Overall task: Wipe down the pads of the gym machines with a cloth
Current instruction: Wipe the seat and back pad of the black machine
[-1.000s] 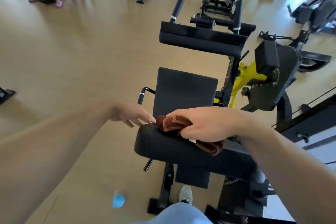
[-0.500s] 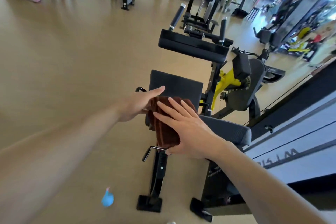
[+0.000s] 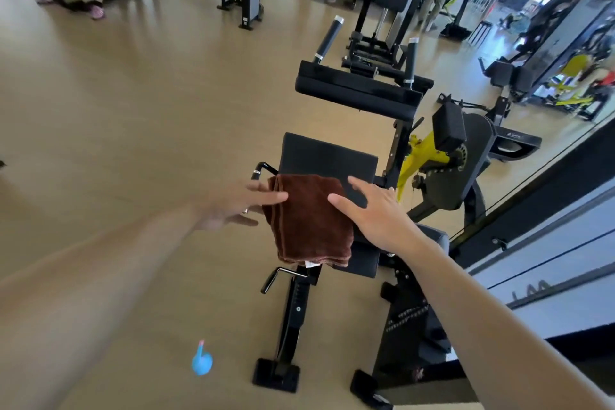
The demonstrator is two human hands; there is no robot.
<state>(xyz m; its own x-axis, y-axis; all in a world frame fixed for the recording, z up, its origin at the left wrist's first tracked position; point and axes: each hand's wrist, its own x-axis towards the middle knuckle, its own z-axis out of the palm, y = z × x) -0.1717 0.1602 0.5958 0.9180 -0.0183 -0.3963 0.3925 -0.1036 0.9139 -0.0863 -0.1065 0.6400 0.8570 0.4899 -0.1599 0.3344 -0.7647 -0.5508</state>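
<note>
A brown cloth [image 3: 311,221] is spread over the left end of the near black pad [image 3: 431,238] of a gym machine. My left hand [image 3: 233,206] is at the cloth's left edge, one finger lying on top and the others at or under the edge. My right hand [image 3: 374,211] is at the cloth's right edge with fingers spread, only the thumb touching the fabric. Beyond the cloth are the machine's black seat pad [image 3: 327,153] and, farther off, a long black arm pad [image 3: 357,95] with two upright handles.
The machine's black frame and feet [image 3: 278,373] stand on the tan floor below my hands. A blue spray bottle [image 3: 202,361] lies on the floor at lower left. A yellow-and-black cam [image 3: 457,160] and a white wall panel are to the right. More machines and people are at the back.
The cloth has gone from bunched under my right hand to spread flat over the pad end. My right hand slid off to its right edge, and the view lifted.
</note>
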